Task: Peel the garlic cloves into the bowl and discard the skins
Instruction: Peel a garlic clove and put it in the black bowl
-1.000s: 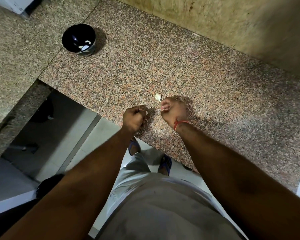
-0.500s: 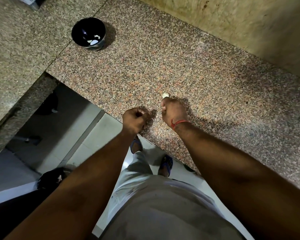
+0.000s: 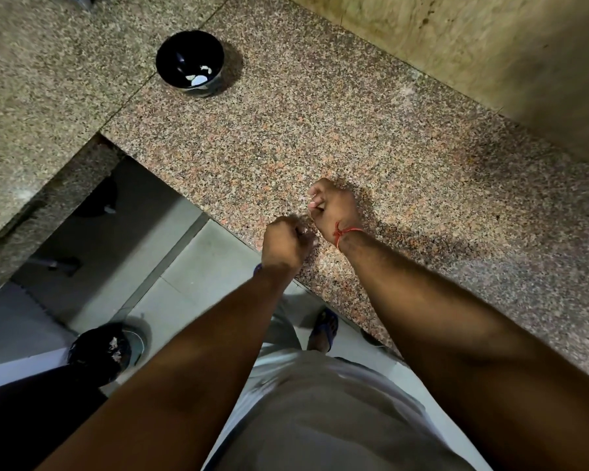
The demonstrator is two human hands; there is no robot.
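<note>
— Both hands are curled tight: left hand (image 3: 284,241) and right hand (image 3: 334,207) pinch at something between them over the tabletop (image 3: 371,137); I can't make out the clove.

— Peeling, then?

— I'd say so. Next it goes in the bowl (image 3: 190,68), well away, beside peeled cloves (image 3: 198,78).

Person, head view: bare forearms; red thread bracelet (image 3: 346,232) at the right wrist; light grey shirt (image 3: 323,419) at 6 o'clock; blue sandal (image 3: 325,329) below the counter edge.
</note>
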